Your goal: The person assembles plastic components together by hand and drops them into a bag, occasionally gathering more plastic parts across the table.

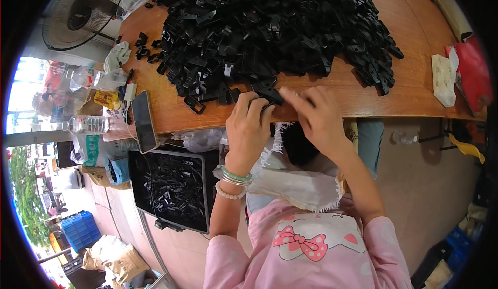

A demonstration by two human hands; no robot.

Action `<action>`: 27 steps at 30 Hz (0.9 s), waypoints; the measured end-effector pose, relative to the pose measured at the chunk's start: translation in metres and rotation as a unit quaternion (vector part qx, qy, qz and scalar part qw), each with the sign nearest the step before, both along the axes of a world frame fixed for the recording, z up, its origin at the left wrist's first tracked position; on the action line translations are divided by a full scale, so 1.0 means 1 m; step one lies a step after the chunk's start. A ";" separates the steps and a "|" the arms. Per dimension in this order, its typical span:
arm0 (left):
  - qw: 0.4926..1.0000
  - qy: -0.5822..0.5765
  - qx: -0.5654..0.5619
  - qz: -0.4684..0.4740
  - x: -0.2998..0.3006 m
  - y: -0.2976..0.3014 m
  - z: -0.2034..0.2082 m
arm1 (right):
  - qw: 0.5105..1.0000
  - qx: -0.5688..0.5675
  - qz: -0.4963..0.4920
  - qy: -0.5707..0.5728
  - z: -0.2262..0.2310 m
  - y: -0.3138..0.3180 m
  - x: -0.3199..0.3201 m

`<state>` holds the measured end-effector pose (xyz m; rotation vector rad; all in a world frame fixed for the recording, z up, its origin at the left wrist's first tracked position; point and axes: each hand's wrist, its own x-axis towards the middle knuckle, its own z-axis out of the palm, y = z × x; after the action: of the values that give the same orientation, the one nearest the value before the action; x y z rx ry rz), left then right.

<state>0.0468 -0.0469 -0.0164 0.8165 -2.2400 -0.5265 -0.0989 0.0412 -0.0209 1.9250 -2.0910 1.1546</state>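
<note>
My left hand (pixel 248 128) is closed at the table's front edge, its fingertips pinching a small black plastic part (pixel 267 90). The fingers hide some of that part, so its full shape cannot be made out. Just to the right, my right hand (pixel 320 120) hovers with fingers stretched toward the same part, the fingertips slightly blurred. Nothing shows in its grasp. Beyond both hands rises a large heap of black plastic parts (pixel 259 35). A square-ringed loose part (pixel 194 105) lies at the heap's near left edge.
The wooden table (pixel 415 24) carries a phone (pixel 144 120) at left and a paper packet (pixel 443 79) at right. Below left stands a black bin (pixel 171 185) of black pieces. A fan (pixel 82 11), a plastic bottle (pixel 88 124) and a blue crate (pixel 80 231) are farther left.
</note>
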 end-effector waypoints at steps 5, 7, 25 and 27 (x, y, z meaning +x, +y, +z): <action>0.999 -0.003 0.030 -0.017 -0.009 0.006 -0.004 | 0.996 0.019 0.074 0.045 -0.007 0.004 -0.009; 0.999 -0.017 0.031 -0.025 -0.011 0.005 -0.003 | 0.998 0.011 0.057 0.029 -0.010 0.004 -0.013; 0.939 0.010 0.344 -0.010 -0.012 0.031 0.016 | 0.952 -0.110 -0.284 0.038 -0.013 0.038 -0.079; 0.908 0.100 0.405 -0.039 -0.016 0.034 0.018 | 0.940 -0.031 -0.316 0.122 -0.008 0.039 -0.087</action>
<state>0.0308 -0.0133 0.0014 1.0010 -1.8364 -1.5621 -0.1858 0.0804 -0.0292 1.1385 -2.2326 0.7775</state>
